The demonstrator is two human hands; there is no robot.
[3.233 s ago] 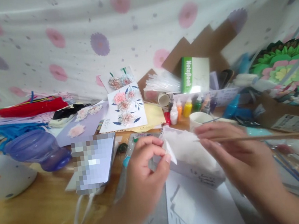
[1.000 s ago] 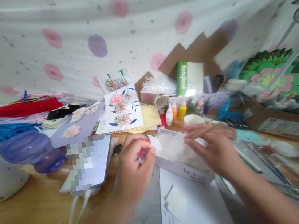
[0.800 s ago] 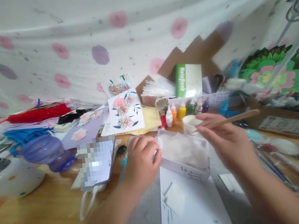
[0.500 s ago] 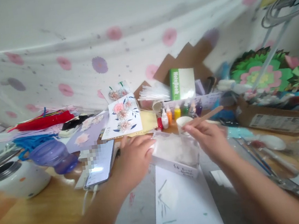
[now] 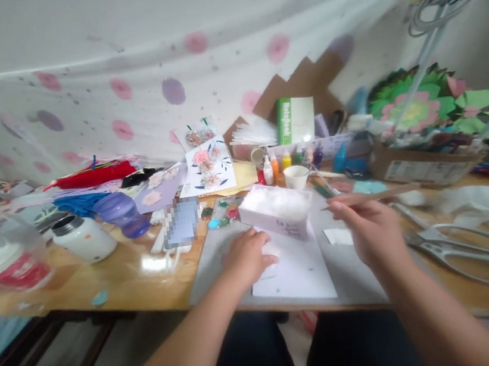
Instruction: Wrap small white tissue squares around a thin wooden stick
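Observation:
My right hand [image 5: 370, 226] pinches a long, thin wooden craft stick [image 5: 396, 190], held nearly level and blurred, to the right of a white box. My left hand [image 5: 249, 257] rests on a white sheet of paper [image 5: 300, 280] with its thumb and fingers apart, holding nothing. Just beyond it stands the open white box [image 5: 271, 218], with handwriting on its front and a white substance inside. Behind the box is a white paper cup [image 5: 296, 177]. A grey mat [image 5: 215, 271] lies under the paper.
Large scissors [image 5: 465, 250] lie at the right. Paint bottles [image 5: 286, 160] and a notebook [image 5: 303, 118] stand at the back. To the left are a phone [image 5: 181, 221], a white jar [image 5: 84, 237], a purple container [image 5: 122, 214] and a bagged tub [image 5: 17, 273]. The table's front edge is near.
My left hand has let go of the box's side and come back onto the paper. My right hand has drawn away rightward with the stick. The camera view has tilted downward.

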